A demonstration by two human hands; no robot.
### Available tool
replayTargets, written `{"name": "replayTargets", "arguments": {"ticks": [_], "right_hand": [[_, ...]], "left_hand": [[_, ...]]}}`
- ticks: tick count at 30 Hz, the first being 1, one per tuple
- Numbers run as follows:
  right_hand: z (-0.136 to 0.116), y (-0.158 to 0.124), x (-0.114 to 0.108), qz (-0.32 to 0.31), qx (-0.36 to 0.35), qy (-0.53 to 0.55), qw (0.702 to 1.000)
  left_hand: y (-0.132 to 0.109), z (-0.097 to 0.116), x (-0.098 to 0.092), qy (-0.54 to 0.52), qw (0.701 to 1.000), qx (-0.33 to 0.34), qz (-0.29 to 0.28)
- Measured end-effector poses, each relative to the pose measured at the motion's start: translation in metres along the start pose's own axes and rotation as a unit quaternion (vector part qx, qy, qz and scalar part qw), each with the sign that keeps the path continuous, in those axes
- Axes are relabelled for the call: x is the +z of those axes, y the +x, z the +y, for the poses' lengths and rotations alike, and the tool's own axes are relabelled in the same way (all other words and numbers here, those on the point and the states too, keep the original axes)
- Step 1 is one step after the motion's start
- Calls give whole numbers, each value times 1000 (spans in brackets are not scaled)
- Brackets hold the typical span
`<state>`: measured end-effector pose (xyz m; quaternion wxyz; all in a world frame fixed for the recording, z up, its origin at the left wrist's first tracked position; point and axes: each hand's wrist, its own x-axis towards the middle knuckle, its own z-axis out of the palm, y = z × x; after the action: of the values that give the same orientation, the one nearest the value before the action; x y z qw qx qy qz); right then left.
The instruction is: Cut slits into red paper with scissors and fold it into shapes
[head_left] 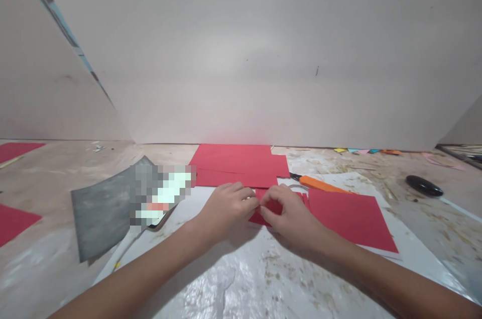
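In the middle of the worktop my left hand (pixel 231 207) and my right hand (pixel 286 212) meet, fingers closed, over a small piece of red paper (pixel 259 217). My right thumb and forefinger form a pinch at its edge, close to my left fingertips. Just behind my hands lie larger red paper sheets (pixel 237 164), overlapping. Narrow red strips (pixel 306 202) show beside my right hand, and another red sheet (pixel 350 216) with white under it lies to the right. My fingers hide much of the small piece.
An orange-handled cutter (pixel 324 183) lies behind the right-hand sheet. On the left a phone (pixel 169 198) rests by a dark grey sheet (pixel 103 213). A black-handled tool (pixel 424 186) lies far right. A white board (pixel 263 58) stands across the back.
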<state>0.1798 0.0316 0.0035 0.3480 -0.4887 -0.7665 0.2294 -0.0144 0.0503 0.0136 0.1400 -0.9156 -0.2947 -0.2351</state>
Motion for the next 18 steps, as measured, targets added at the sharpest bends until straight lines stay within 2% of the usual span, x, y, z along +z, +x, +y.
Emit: {"name": "replayTargets", "arguments": {"ticks": [6, 11, 15, 18], "right_hand": [[3, 4, -2, -10, -23, -9, 1000], [6, 4, -1, -23, -34, -1, 999], [3, 4, -1, -13, -19, -21, 1000], [3, 4, 0, -4, -43, -43, 998]], "left_hand": [[-1, 1, -1, 26, 999, 11, -16], [-1, 0, 1, 54, 998, 37, -4], [-1, -1, 2, 59, 997, 50, 0], [-2, -2, 1, 50, 998, 40, -8]]}}
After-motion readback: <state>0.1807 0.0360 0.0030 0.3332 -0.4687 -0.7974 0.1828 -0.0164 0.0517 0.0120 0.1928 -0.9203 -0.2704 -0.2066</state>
